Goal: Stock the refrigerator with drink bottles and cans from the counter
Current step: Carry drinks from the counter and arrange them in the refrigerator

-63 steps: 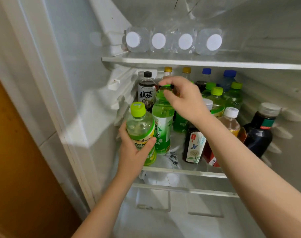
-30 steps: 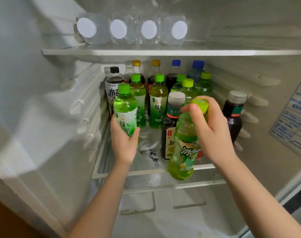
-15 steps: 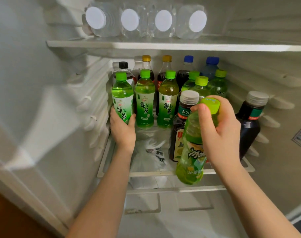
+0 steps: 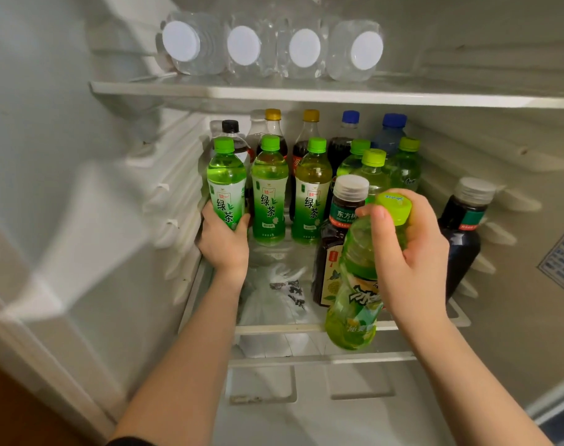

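My left hand (image 4: 224,243) is curled round the lower body of a green tea bottle (image 4: 226,185), thumb on the right of the label and fingers round the left side. That bottle stands upright at the far left of the middle shelf (image 4: 274,328), first in a row with two more green tea bottles (image 4: 269,194) just beside it. My right hand (image 4: 412,252) grips the neck and shoulder of a lime-capped iced tea bottle (image 4: 354,284), thumb across the front just under the cap and fingers wrapped round the far side. This bottle is tilted, cap leaning right, and is held in the air before the middle shelf's front rim, right of centre. Directly behind it on the middle shelf stands a dark bottle with a grey cap (image 4: 341,226); a second dark bottle (image 4: 460,233) stands at the shelf's right end. A crumpled plastic bag (image 4: 274,300) lies at the front of the middle shelf, between my hands. Above the middle shelf, four water bottles (image 4: 303,48) lie on their sides, caps forward.
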Available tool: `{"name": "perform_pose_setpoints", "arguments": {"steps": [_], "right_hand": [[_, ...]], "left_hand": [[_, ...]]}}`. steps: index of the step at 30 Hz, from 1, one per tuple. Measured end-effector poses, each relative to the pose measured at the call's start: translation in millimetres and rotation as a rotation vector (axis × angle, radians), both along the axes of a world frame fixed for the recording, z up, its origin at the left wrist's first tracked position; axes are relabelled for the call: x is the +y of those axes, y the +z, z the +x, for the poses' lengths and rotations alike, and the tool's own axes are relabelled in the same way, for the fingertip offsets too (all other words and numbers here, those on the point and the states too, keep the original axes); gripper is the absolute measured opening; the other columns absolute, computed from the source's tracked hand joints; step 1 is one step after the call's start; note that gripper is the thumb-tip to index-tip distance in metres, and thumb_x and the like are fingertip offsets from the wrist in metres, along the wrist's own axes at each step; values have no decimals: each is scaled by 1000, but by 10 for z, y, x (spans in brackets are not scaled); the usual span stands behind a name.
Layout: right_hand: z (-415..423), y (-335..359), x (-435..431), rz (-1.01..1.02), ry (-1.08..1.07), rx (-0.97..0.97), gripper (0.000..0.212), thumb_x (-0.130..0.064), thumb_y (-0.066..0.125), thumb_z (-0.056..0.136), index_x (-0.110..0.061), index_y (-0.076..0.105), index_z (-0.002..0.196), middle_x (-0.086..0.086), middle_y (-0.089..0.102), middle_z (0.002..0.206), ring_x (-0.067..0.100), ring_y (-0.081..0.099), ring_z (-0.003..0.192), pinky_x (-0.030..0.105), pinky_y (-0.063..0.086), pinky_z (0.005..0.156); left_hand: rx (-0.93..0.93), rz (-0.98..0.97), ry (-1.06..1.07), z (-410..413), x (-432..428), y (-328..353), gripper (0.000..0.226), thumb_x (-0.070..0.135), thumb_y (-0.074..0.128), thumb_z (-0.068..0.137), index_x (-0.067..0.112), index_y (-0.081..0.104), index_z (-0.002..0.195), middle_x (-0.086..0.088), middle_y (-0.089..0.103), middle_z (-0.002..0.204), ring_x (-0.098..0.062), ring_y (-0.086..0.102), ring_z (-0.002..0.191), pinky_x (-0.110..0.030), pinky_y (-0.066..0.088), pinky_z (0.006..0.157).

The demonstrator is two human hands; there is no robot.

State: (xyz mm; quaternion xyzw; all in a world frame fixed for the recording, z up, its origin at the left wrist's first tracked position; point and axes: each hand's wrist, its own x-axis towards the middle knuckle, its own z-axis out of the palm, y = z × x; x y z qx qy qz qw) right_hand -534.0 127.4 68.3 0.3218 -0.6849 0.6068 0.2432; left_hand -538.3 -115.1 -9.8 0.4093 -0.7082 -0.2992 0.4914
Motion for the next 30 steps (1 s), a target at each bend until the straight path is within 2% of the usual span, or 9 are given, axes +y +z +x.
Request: {"name": "perform_pose_setpoints", "arguments": {"steps": [8,10,12,14,17,20,24,27,30], "right_hand": [[38,-20,61,6,4,42,38,-45,43,90,-13,62,101,-34,55,96,-9,56,91,6,41,75],[40,-18,74,11,2,49,38,-45,43,91,-14,63,101,-35,55,97,-9,56,91,6,41,75],[35,-24,86,17,3,51,38,-45,42,91,-14,62,101,-35,55,97,-8,56,92,7,41,75],[31,-24,97,25,0,51,38,-45,42,91,-14,62,101,-35,55,98,-8,56,91,6,40,75],[22,-15,104,40,-1,35,39,-47,42,90,-15,61,103,-29,58,97,-3,57,91,13,44,76],[34,1,99,56,-8,10,40,-49,42,90,-16,60,105,-21,60,92,2,60,89,26,50,77],[36,25,113,75,4,-12,42,-50,42,89,-16,60,106,-16,61,92,7,61,87,39,52,77],[23,29,119,71,18,-22,43,-50,42,88,-15,60,106,-14,62,93,7,61,87,38,53,77],[10,35,116,76,28,-14,38,-48,43,90,-17,59,104,-16,61,92,6,61,87,33,52,76]], "left_hand": [[17,53,-71,37,-6,14,70,36,79,73,10,47,129,-9,65,118,-33,62,105,-42,47,86],[102,96,-151,74,48,16,65,35,76,77,8,47,129,-8,65,117,-28,62,106,-32,48,89],[216,118,-210,143,168,21,53,29,70,84,6,49,127,-8,64,116,-24,62,107,-11,41,81],[263,12,-167,215,315,53,43,23,63,89,6,51,127,-7,61,121,-14,56,112,-5,34,85],[252,-318,-123,241,438,267,31,19,57,90,5,57,118,-7,60,115,-8,47,108,-18,34,96],[127,-505,-163,81,375,704,32,26,55,92,8,57,118,-5,61,115,-16,52,111,-26,33,101],[-229,-585,-229,-279,240,1184,47,37,52,93,15,45,133,-5,54,131,-25,48,123,-37,29,103],[-502,-616,-210,-453,162,1301,44,37,46,96,15,41,133,-12,60,119,-30,53,110,-40,28,91],[-656,-648,-194,-513,106,1318,36,35,37,100,14,46,128,-12,64,108,-31,57,99,-40,27,92]]}}
